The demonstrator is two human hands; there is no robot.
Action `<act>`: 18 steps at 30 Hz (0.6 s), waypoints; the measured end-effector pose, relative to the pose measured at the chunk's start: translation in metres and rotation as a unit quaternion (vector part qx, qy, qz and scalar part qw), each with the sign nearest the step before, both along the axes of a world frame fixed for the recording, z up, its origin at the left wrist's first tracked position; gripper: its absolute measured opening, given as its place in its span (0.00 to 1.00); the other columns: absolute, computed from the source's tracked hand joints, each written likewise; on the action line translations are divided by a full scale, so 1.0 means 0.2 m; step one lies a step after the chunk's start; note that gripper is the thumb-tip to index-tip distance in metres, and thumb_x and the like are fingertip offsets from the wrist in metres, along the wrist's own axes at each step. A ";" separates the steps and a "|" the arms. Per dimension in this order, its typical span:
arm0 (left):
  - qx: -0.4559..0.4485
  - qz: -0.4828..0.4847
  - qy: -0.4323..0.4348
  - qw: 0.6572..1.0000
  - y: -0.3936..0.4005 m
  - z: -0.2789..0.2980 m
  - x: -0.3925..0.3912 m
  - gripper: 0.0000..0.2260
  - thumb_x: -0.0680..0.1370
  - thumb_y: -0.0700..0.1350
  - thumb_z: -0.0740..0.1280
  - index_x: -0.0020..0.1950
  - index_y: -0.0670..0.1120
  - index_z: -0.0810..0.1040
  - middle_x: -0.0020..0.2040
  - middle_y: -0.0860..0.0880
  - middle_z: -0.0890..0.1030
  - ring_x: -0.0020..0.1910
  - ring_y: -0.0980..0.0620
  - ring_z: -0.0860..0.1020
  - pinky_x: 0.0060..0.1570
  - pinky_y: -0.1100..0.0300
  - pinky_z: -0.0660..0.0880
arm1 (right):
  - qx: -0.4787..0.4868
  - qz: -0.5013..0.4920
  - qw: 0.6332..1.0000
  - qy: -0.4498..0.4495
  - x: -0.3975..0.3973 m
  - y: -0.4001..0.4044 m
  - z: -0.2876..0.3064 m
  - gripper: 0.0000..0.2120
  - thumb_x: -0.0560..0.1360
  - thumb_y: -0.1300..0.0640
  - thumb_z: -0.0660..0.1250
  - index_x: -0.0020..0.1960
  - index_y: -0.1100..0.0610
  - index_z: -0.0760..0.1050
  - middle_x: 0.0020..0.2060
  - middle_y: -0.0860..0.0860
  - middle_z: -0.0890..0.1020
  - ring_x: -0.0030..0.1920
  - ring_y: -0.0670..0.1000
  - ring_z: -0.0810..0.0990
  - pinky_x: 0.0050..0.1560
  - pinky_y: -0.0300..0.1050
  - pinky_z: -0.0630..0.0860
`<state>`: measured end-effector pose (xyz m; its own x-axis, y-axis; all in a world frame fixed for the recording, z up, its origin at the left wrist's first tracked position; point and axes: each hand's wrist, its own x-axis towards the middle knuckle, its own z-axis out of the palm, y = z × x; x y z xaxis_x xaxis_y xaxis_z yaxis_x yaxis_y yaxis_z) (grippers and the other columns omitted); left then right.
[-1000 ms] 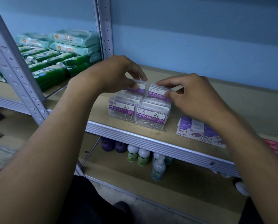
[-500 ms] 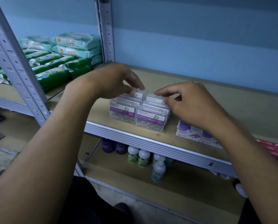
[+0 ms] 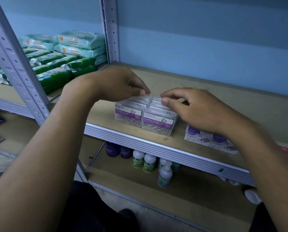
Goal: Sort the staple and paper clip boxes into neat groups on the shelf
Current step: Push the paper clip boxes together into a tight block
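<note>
The person stands before a metal shelf with a brown board, and both hands are over a small group of clear paper clip boxes near its front edge. The boxes stand in two rows side by side, each row going from the front edge toward the blue wall; their purple and white labels face the front, and the long side of each box runs along the shelf edge. The left hand comes from the left, its fingers curled down onto the top of a rear box of the left row, and it seems to pinch it lightly. The right hand comes from the right, its thumb and forefinger pinching the top edge of a rear box of the right row. How many boxes stand behind the front ones I cannot tell, because the hands hide them. To the right, well apart from the clips, two white and purple staples boxes lie touching each other, with their printed fronts toward the edge. On the shelf to the left are green and pale wipes packs, and on the lower shelf stand small bottles.
</note>
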<state>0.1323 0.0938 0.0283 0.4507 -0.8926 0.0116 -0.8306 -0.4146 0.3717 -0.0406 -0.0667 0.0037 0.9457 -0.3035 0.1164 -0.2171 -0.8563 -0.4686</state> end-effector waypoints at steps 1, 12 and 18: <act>0.007 0.002 0.016 1.000 0.01 0.01 -0.01 0.13 0.77 0.58 0.67 0.61 0.60 0.81 0.61 0.63 0.80 0.60 0.60 0.77 0.64 0.60 0.70 | -0.004 0.008 0.999 0.032 -0.01 0.00 0.01 0.28 0.75 0.33 0.64 0.72 0.42 0.72 0.65 0.38 0.77 0.60 0.42 0.76 0.55 0.40 0.70; 0.091 0.004 0.069 0.993 0.05 0.01 0.00 0.39 0.62 0.59 0.80 0.71 0.66 0.69 0.65 0.66 0.71 0.65 0.58 0.70 0.63 0.60 0.66 | -0.072 0.020 0.994 0.078 0.01 0.04 -0.01 0.49 0.64 0.36 0.79 0.79 0.44 0.62 0.71 0.46 0.72 0.67 0.47 0.72 0.63 0.41 0.68; 0.090 -0.001 0.040 0.995 0.03 0.01 -0.01 0.37 0.63 0.57 0.80 0.70 0.63 0.71 0.65 0.65 0.71 0.61 0.60 0.69 0.59 0.61 0.64 | -0.091 0.014 0.992 0.084 0.00 0.09 0.00 0.39 0.68 0.40 0.77 0.75 0.47 0.66 0.66 0.49 0.74 0.63 0.50 0.73 0.59 0.43 0.70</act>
